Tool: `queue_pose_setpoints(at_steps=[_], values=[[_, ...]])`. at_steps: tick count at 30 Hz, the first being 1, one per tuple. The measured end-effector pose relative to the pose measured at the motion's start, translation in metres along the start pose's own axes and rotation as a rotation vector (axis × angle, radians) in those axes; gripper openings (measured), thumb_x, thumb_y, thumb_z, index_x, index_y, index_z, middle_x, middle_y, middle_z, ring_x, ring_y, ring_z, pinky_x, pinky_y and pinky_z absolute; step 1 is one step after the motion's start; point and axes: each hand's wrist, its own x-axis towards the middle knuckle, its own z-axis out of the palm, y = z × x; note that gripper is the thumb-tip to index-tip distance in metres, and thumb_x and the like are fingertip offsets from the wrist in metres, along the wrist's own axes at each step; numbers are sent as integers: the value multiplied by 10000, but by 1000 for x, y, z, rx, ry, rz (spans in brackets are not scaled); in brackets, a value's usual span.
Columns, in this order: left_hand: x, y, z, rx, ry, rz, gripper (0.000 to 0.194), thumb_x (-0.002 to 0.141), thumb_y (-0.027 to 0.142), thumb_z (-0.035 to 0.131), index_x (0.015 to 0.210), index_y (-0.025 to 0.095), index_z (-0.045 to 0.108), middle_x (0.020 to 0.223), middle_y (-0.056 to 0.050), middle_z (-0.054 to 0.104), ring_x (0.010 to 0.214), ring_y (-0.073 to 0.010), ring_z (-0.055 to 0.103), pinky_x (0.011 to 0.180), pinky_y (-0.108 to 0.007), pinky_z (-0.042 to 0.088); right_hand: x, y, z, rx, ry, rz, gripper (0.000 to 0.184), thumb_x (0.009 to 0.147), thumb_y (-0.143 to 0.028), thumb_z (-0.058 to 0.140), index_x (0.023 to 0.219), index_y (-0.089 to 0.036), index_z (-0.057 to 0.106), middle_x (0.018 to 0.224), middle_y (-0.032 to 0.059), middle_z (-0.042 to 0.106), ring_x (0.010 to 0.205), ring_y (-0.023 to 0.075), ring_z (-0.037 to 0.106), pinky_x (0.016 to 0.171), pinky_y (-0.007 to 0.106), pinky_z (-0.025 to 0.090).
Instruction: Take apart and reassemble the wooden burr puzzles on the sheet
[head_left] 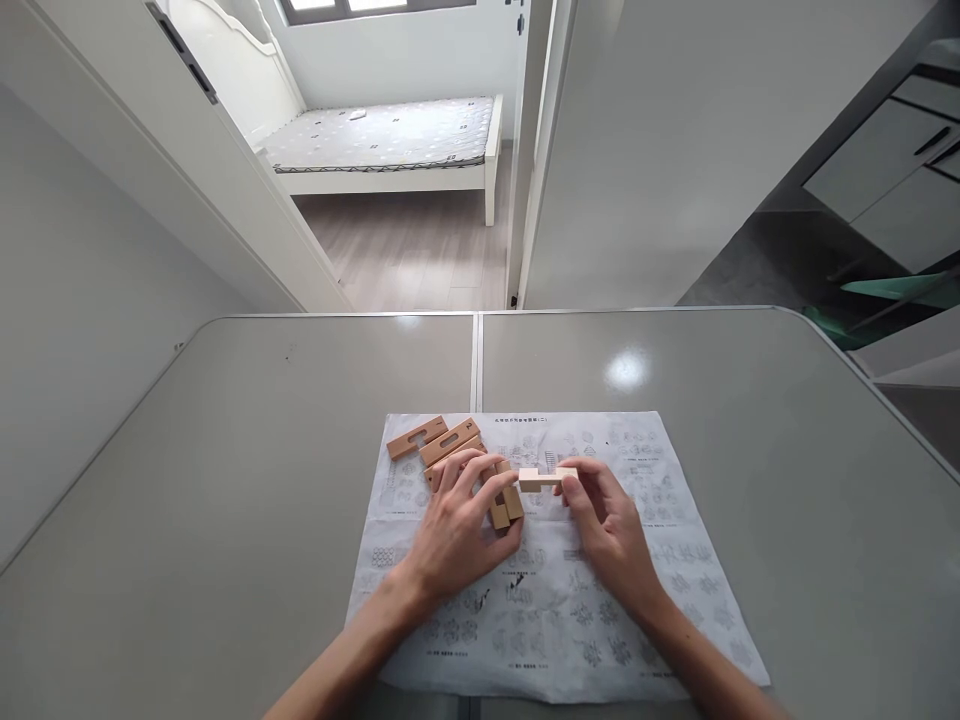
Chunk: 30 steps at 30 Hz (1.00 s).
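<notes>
Between the thumb and fingers of my right hand (606, 510) is a pale notched wooden puzzle piece (546, 481), level, its narrow middle showing. Its left end comes close to the index fingertip of my left hand (459, 515); whether they touch I cannot tell. My left hand curls around a pair of wooden puzzle blocks (506, 510) lying side by side, thumb at their near end. Its fingers partly cover them. Just beyond that hand lie more brown wooden pieces, one with a slot (417, 438) and another slotted, numbered piece (450, 441). Part of this group is hidden behind my fingers.
A creased printed sheet (600, 640) with small diagrams lies under the pieces and my hands. The grey table (247, 480) has a metal seam (478, 360) down its middle. Beyond its far edge are an open doorway and a bed (390, 180).
</notes>
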Motion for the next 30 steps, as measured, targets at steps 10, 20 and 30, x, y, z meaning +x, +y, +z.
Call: queue_pose_setpoints(at_steps=[10, 20, 30], values=[[2, 0, -6, -84, -56, -21, 595, 751, 154, 734, 1308, 262, 554, 1243, -75, 686, 1292, -322, 549, 1114, -519, 432, -1, 3, 5, -124, -87, -95, 227, 1060, -429, 552, 1149, -232, 622, 805, 4, 617, 662, 172, 585, 600, 281, 501], [1, -5, -12, -101, -196, 135, 837, 852, 364, 801, 1557, 265, 360, 1514, -121, 559, 1457, -342, 435, 1192, -530, 389, 0, 3, 5, -180, -159, -211, 236, 1065, -369, 567, 1234, -243, 672, 999, 59, 713, 789, 196, 649, 745, 326, 569], [-1, -7, -7, -103, -183, 99, 788, 883, 347, 797, 1543, 274, 372, 1440, -119, 621, 1403, -320, 517, 1140, -499, 446, 4, -1, 6, -213, -229, -304, 296, 1090, -292, 485, 1333, -282, 654, 1274, 100, 711, 1174, 279, 680, 977, 428, 593]])
